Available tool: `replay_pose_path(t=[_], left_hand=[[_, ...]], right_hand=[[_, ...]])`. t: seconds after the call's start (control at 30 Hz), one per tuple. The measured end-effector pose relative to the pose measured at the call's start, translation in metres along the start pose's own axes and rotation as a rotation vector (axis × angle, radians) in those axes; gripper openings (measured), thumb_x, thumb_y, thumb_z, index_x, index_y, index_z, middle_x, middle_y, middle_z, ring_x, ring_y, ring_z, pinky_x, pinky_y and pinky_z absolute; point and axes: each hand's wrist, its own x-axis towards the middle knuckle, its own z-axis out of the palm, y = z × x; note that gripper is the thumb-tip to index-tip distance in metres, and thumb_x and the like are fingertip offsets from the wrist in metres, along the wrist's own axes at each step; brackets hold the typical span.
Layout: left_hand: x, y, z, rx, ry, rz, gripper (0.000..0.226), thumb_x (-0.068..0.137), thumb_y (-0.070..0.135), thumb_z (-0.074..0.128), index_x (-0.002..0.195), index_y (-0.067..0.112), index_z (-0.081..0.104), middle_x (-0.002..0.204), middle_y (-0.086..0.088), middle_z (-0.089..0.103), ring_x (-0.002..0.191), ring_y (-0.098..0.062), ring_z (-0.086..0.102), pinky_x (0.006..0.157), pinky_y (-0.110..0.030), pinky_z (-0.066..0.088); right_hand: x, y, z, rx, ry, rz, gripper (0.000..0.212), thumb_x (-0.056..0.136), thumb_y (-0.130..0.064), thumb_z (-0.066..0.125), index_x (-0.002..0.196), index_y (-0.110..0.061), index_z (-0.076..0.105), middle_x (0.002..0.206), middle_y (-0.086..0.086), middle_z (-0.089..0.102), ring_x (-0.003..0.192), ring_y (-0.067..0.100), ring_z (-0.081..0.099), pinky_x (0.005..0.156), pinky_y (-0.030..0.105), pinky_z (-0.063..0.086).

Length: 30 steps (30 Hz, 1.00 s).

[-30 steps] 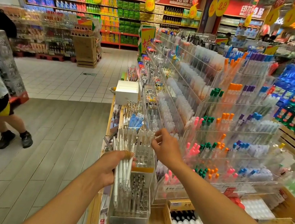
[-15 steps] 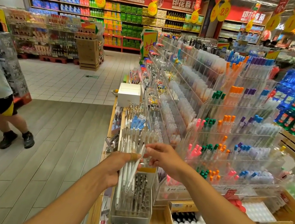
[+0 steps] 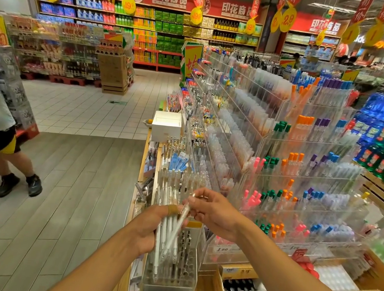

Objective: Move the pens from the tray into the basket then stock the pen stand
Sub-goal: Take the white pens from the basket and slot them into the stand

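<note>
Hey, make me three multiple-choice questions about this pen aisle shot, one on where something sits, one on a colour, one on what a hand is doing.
1. Where is the plain white cardboard box?
A. On the counter at the far end of the clear acrylic pen stand
B. On the grey floor
C. In the left hand

2. What colour are the pens bundled in the left hand?
A. Black
B. White
C. Orange

3. What is the right hand doing?
A. Hanging idle
B. Pressing flat on the counter
C. Pinching one slim white pen from the bundle

Answers: 1 A, the box stands on the counter beyond the near pen compartments. 2 B, the bundle of white pens is pale all along. 3 C, its fingertips close on that pen's upper end.
</note>
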Motion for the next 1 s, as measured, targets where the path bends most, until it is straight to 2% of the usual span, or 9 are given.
replay_pose_path(t=[0.1,0.2,0.3,0.37,0.43,0.53,0.7,0.8,1.0], left_hand=[[-0.001,0.001,0.001,-0.009,0.025,-0.015,0.020,0.071,0.007,0.073,0.087,-0.005,0.074,0.076,-0.018,0.067,0.060,-0.023,0.065,0.054,-0.031,0.057],[-0.002,0.002,-0.002,-0.012,0.096,-0.024,0.012,0.072,0.005,0.069,0.082,-0.003,0.068,0.069,-0.015,0.064,0.054,-0.021,0.063,0.052,-0.031,0.057],[0.000,0.002,-0.009,-0.081,0.146,-0.008,0.008,0.088,-0.001,0.059,0.095,-0.003,0.059,0.073,-0.016,0.063,0.058,-0.022,0.063,0.053,-0.030,0.058],[0.000,0.002,-0.011,-0.081,0.163,-0.020,0.005,0.089,-0.001,0.058,0.094,-0.002,0.057,0.070,-0.017,0.062,0.057,-0.023,0.060,0.051,-0.029,0.058],[0.000,0.002,-0.012,-0.061,0.195,-0.037,0.004,0.089,0.000,0.059,0.093,-0.001,0.057,0.067,-0.019,0.063,0.057,-0.025,0.058,0.048,-0.030,0.057],[0.001,0.003,-0.012,-0.039,0.228,-0.038,0.011,0.090,0.000,0.061,0.100,-0.001,0.056,0.067,-0.020,0.064,0.060,-0.026,0.058,0.047,-0.031,0.057],[-0.001,0.005,-0.011,-0.045,0.235,-0.036,0.005,0.092,0.001,0.059,0.097,-0.002,0.059,0.066,-0.018,0.064,0.055,-0.024,0.062,0.046,-0.030,0.057],[-0.002,0.007,-0.011,-0.042,0.219,-0.031,0.004,0.094,0.002,0.058,0.095,-0.002,0.060,0.064,-0.017,0.064,0.058,-0.025,0.060,0.048,-0.030,0.057],[0.000,0.007,-0.013,-0.081,0.205,-0.018,0.006,0.092,-0.001,0.059,0.091,-0.005,0.063,0.069,-0.019,0.067,0.056,-0.024,0.067,0.050,-0.031,0.059]], right_hand=[[0.000,-0.013,0.001,-0.034,0.062,-0.079,0.017,0.087,-0.008,0.065,0.098,-0.005,0.051,0.080,0.010,0.064,0.068,0.017,0.061,0.062,0.024,0.051],[0.003,-0.037,-0.002,-0.161,0.244,-0.233,0.008,0.093,-0.007,0.058,0.100,-0.003,0.054,0.080,0.007,0.064,0.067,0.015,0.064,0.064,0.024,0.054],[0.010,-0.057,-0.011,-0.419,0.451,-0.404,0.006,0.094,-0.011,0.059,0.099,-0.013,0.057,0.084,0.005,0.065,0.072,0.015,0.065,0.065,0.023,0.055],[0.017,-0.061,-0.015,-0.650,0.530,-0.445,0.008,0.093,-0.018,0.061,0.101,-0.018,0.058,0.089,0.002,0.065,0.081,0.017,0.065,0.071,0.026,0.056],[0.023,-0.059,-0.016,-0.820,0.525,-0.434,0.009,0.094,-0.023,0.061,0.100,-0.019,0.056,0.090,-0.003,0.063,0.083,0.013,0.063,0.074,0.027,0.054],[0.031,-0.052,-0.013,-1.015,0.487,-0.432,0.009,0.095,-0.023,0.061,0.095,-0.022,0.052,0.082,-0.010,0.060,0.076,0.007,0.059,0.067,0.023,0.049],[0.039,-0.047,-0.011,-1.137,0.444,-0.399,0.010,0.094,-0.022,0.062,0.096,-0.023,0.052,0.083,-0.010,0.057,0.079,0.011,0.058,0.068,0.022,0.046],[0.042,-0.044,-0.011,-1.249,0.422,-0.385,0.009,0.093,-0.025,0.063,0.098,-0.020,0.058,0.088,-0.010,0.056,0.080,0.009,0.053,0.063,0.018,0.038],[0.046,-0.034,-0.018,-1.336,0.422,-0.355,0.014,0.091,-0.029,0.065,0.099,-0.017,0.064,0.097,-0.006,0.051,0.090,0.011,0.048,0.079,0.024,0.037]])
